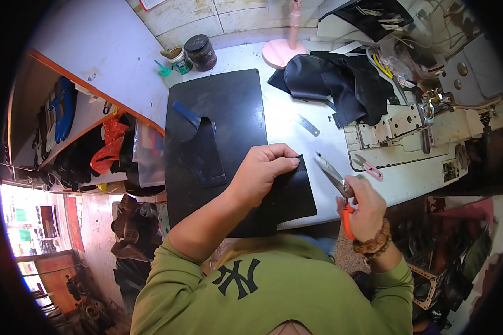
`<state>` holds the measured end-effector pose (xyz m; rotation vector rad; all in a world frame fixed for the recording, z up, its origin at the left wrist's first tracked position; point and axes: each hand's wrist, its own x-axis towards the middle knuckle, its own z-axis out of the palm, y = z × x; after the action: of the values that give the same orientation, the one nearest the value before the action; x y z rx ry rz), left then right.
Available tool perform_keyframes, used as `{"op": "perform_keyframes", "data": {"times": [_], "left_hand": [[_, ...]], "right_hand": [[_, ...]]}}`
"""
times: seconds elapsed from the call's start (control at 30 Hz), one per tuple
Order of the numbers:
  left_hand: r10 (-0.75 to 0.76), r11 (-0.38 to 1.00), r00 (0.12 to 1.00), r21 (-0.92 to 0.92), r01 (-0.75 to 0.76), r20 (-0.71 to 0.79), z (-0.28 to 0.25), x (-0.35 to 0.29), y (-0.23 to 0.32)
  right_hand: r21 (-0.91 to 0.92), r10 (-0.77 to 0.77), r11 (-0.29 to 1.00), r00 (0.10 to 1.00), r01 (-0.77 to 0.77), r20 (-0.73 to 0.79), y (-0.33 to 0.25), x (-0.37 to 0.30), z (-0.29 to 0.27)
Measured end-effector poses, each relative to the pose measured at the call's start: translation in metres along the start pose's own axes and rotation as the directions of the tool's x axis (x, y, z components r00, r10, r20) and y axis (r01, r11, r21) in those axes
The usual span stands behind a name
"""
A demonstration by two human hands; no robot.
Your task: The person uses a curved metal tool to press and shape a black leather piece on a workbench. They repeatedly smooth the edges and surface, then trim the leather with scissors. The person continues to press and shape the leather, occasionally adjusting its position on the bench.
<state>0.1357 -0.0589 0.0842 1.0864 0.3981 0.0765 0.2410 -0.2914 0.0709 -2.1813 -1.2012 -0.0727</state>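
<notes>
My left hand pinches the upper corner of a black leather-like piece between thumb and fingers. The piece hangs down over the edge of the black mat. To its right, my right hand is closed around orange-handled scissors. Their blades point up and to the left, apart from the black piece. A cut black shape lies on the mat to the left of my left hand, partly over a blue-handled tool.
A small metal ruler and pink-handled thread snips lie on the white table. A sewing machine stands at the right. Black material is heaped by the pink stand base. Jars stand at the back left.
</notes>
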Motion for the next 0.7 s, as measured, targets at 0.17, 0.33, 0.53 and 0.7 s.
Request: {"op": "perform_keyframes", "data": {"times": [0.17,0.33,0.53,0.7], "left_hand": [[-0.022,1.0,1.0,-0.008,0.022,-0.004,-0.001,-0.002,-0.003],[-0.127,0.984,0.99,-0.118,0.132,0.055,-0.004,-0.006,0.003],[-0.26,0.915,0.961,-0.293,0.278,0.097,-0.008,-0.01,0.001],[-0.307,0.84,0.939,-0.418,0.345,0.156,-0.009,-0.01,-0.004]], "right_hand": [[-0.285,-0.195,0.934,0.976,0.215,0.095,0.011,0.008,-0.022],[-0.357,-0.279,0.882,0.951,0.308,0.133,0.008,0.016,-0.034],[-0.438,-0.351,0.809,0.92,0.393,0.176,0.007,0.021,-0.045],[-0.478,-0.395,0.751,0.89,0.455,0.226,0.006,0.025,-0.054]]}}
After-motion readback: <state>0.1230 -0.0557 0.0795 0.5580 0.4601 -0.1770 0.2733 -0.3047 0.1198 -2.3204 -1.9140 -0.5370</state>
